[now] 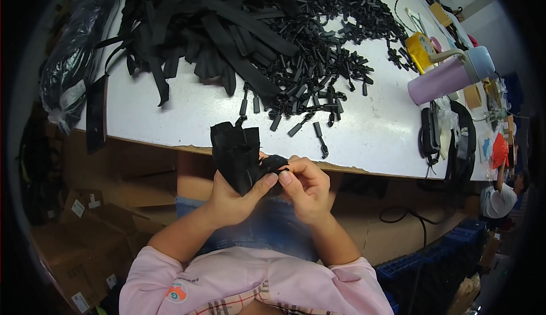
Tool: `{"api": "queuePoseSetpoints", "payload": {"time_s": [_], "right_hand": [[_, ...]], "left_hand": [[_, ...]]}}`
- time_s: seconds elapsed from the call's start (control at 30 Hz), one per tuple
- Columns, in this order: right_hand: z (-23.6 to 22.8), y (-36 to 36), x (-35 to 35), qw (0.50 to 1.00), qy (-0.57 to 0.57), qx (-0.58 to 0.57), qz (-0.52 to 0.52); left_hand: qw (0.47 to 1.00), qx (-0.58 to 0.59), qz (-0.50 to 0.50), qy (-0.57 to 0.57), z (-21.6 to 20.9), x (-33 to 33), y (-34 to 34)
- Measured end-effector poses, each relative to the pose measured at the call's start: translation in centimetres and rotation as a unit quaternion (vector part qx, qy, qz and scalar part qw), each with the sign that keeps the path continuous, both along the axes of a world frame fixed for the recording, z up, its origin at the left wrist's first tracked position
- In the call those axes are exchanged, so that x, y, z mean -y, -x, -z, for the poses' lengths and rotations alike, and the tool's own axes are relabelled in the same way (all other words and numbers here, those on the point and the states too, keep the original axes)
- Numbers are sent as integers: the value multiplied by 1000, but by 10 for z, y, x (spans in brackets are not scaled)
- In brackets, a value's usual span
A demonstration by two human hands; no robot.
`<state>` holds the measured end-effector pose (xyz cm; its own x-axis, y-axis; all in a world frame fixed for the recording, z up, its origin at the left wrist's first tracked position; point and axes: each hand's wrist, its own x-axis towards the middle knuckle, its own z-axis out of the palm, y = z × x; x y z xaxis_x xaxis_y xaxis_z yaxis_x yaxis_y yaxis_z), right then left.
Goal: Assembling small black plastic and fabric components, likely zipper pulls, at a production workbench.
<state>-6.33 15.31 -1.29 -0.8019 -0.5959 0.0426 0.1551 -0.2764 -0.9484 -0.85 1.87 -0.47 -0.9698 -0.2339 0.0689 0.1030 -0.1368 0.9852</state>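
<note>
In front of the table edge, my left hand [234, 203] is closed round a bunch of black fabric pieces [234, 151], whose cut ends stand up above the fingers. My right hand [307, 188] pinches a corner of the black fabric, thumb to thumb with the left. Whether something small sits between those fingertips is hidden. Just beyond, a heap of small black zipper pulls [298, 84] spreads over the white table [375, 127]. One loose zipper pull [321, 139] lies apart near the front edge. Left of the heap is a big tangled pile of black fabric strips [210, 25].
At the right stand a lilac bottle [438, 80], a yellow tape roll [420, 52] and a black bag [459, 138]. A plastic-wrapped black bundle [79, 53] is at the left. Cardboard boxes [85, 258] lie below left, blue crates [421, 258] below right. Another person [500, 198] is far right.
</note>
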Motion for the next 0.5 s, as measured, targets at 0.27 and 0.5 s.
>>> {"api": "queuePoseSetpoints", "payload": {"time_s": [0.27, 0.5], "right_hand": [[-5, 2, 4, 926, -71, -350, 120], [-15, 12, -6, 963, -118, -242, 27]], "left_hand": [[998, 13, -6, -67, -3, -2, -6], [997, 61, 6, -52, 1, -1, -7]]}}
